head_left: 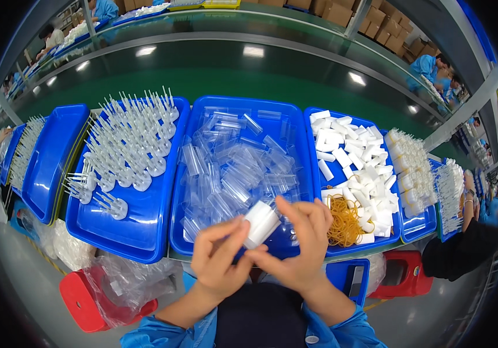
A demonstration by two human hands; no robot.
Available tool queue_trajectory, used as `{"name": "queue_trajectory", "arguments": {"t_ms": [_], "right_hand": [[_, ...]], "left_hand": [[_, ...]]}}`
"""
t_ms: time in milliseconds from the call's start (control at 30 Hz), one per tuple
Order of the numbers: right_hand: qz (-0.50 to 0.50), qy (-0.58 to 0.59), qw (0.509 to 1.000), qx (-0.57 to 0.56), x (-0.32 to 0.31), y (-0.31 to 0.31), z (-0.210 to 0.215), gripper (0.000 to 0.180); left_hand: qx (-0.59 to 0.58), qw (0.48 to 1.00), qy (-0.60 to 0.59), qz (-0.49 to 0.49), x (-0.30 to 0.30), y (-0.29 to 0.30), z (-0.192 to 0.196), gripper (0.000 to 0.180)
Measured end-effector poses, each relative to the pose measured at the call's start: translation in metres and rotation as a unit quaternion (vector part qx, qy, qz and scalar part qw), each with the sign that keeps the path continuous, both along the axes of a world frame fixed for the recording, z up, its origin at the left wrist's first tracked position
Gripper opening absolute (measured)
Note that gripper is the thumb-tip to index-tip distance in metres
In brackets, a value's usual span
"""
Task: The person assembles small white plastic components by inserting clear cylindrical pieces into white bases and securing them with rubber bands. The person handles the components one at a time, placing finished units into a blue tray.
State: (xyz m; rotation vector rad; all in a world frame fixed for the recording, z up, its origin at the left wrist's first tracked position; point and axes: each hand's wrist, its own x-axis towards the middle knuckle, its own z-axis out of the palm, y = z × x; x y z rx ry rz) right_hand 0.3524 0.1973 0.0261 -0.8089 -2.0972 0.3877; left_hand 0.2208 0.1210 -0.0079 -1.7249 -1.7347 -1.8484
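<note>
Between both hands, above the front of the middle blue tray (pixel 174 229), is a small white block (pixel 261 224) with glossy sides, held at a tilt. My left hand (pixel 221 255) pinches its left side with thumb and fingertips. My right hand (pixel 302 246) curls round its right side, the thumb at the lower end and the index finger near the upper edge. Whether a clear sleeve covers the block, I cannot tell. Behind the hands, the tray holds many clear plastic tubes (pixel 243 168) lying loose.
On the left, a blue tray (pixel 138 232) holds white pronged pieces (pixel 130 139). The right tray holds white blocks (pixel 353 156) and yellowish rubber bands (pixel 344 223). Beyond lies a green conveyor belt (pixel 202 69). Red stools (pixel 80 298) stand below; a co-worker's dark sleeve (pixel 463 249) is at right.
</note>
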Motion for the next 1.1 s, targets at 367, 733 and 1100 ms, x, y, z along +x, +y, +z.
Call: {"name": "queue_trajectory", "arguments": {"t_ms": [367,733,1100], "right_hand": [[0.083,-0.146,0.985,0.033,0.007,0.024,0.001,0.023],[0.067,0.001,0.989,-0.133,0.005,0.019,-0.005,0.029],[0.168,0.252,0.893,-0.332,0.024,0.02,-0.003,0.029]], "left_hand": [[0.033,0.946,-0.309,-0.091,-0.036,-0.011,0.003,0.038],[0.007,0.904,-0.408,-0.128,-0.035,-0.017,0.006,0.036],[-0.022,0.915,-0.344,-0.211,-0.024,-0.016,0.012,0.038]]}}
